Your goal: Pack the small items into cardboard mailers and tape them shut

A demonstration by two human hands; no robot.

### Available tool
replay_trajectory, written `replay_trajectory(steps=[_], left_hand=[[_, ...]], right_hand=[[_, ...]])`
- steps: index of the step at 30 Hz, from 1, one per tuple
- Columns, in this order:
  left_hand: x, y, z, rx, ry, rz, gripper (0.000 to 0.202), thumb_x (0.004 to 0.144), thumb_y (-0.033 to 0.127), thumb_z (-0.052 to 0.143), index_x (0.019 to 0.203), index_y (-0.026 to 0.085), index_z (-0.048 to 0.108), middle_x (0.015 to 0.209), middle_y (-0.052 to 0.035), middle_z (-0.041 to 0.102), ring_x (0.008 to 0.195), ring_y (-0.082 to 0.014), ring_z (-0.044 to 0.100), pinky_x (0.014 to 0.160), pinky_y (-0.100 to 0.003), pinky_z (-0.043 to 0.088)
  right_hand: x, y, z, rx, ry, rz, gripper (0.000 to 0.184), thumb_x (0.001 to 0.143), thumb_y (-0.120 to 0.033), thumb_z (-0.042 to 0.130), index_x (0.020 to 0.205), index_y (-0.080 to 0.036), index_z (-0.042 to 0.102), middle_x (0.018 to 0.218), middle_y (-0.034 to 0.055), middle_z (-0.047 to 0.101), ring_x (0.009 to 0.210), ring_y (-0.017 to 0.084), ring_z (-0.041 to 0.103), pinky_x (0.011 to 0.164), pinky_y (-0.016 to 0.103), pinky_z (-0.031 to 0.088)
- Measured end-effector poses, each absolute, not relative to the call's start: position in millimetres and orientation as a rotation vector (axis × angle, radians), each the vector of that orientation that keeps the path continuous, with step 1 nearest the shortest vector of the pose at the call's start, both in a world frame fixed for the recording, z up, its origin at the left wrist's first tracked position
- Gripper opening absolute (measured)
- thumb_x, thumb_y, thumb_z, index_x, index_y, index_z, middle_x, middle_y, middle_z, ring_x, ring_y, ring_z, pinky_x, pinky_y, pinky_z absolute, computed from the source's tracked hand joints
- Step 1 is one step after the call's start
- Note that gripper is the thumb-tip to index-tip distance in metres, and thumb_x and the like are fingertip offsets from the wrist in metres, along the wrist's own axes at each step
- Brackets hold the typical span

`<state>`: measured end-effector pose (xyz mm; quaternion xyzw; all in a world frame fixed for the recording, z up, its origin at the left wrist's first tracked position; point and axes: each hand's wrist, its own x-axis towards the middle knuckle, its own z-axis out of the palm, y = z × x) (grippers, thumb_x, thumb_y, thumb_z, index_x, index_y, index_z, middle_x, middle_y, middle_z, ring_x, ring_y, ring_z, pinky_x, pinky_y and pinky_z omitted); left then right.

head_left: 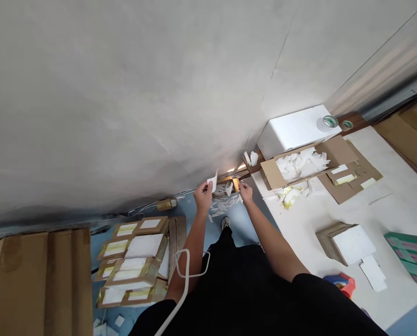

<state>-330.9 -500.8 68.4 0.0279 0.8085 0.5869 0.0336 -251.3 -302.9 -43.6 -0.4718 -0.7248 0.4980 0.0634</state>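
Observation:
My left hand (pixel 204 198) pinches a white slip of paper (pixel 213 181) that stands up from between thumb and fingers. My right hand (pixel 246 192) is closed at about the same height; a small whitish bit shows by its fingertips, too small to name. Below and between both hands, a cardboard box (pixel 235 185) on the floor holds white paper scraps (pixel 224 189). More loose strips (pixel 225 203) lie on the blue floor in front of it, near my shoe (pixel 225 222).
On the left, taped cartons (pixel 143 270) are stacked low. A white table (pixel 365 210) on the right carries an open carton (pixel 273 173) of white scraps, a white box (pixel 299 128), a small carton (pixel 344 242) and a tape dispenser (pixel 344 283). A grey wall (pixel 142 93) stands ahead.

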Motion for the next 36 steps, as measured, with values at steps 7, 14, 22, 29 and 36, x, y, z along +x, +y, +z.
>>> replay_trajectory(steps=[7,14,22,29,36], left_hand=[[-305,-425,81,0.705,2.453,1.756,0.036,0.099,0.047,0.06,0.087,0.019,0.078,0.082,-0.0051,0.074,0.073,-0.0163,0.066,0.073,-0.027,0.053],[-240,-329,108,1.526,2.204,1.599,0.021,0.099,0.038,0.065,0.097,0.023,0.08,0.097,-0.0078,0.077,0.094,-0.0209,0.072,0.09,-0.036,0.057],[-124,-219,110,2.009,1.928,1.403,0.033,0.093,0.042,0.074,0.12,0.025,0.076,0.114,-0.013,0.073,0.109,-0.029,0.067,0.098,-0.043,0.055],[-14,-144,97,2.022,1.554,1.171,0.058,0.079,0.053,0.085,0.13,0.029,0.07,0.134,-0.0148,0.065,0.128,-0.0359,0.059,0.11,-0.05,0.048],[63,-93,59,1.123,1.518,1.175,0.04,0.08,0.056,0.077,0.093,0.022,0.06,0.091,-0.0048,0.069,0.084,-0.0191,0.068,0.081,-0.034,0.056]], right_hand=[[-190,-290,43,-1.186,-1.585,1.856,0.033,0.083,-0.055,0.066,0.082,-0.021,0.068,0.077,0.0025,0.072,0.077,0.019,0.066,0.072,0.029,0.052],[-117,-248,128,-1.109,-1.173,1.86,0.047,0.083,-0.066,0.069,0.083,-0.02,0.073,0.076,0.0035,0.071,0.073,0.019,0.066,0.07,0.03,0.052],[15,-182,150,-1.305,-0.798,1.589,0.029,0.067,-0.046,0.085,0.072,-0.02,0.073,0.076,0.0017,0.07,0.076,0.017,0.062,0.071,0.029,0.052],[132,-137,120,-1.391,-0.51,1.285,0.033,0.064,-0.045,0.085,0.08,-0.02,0.073,0.076,0.0016,0.07,0.075,0.017,0.062,0.071,0.032,0.052],[210,-115,84,-1.401,-0.399,1.23,0.039,0.061,-0.049,0.085,0.084,-0.02,0.071,0.085,0.0039,0.072,0.083,0.019,0.064,0.071,0.03,0.052]])
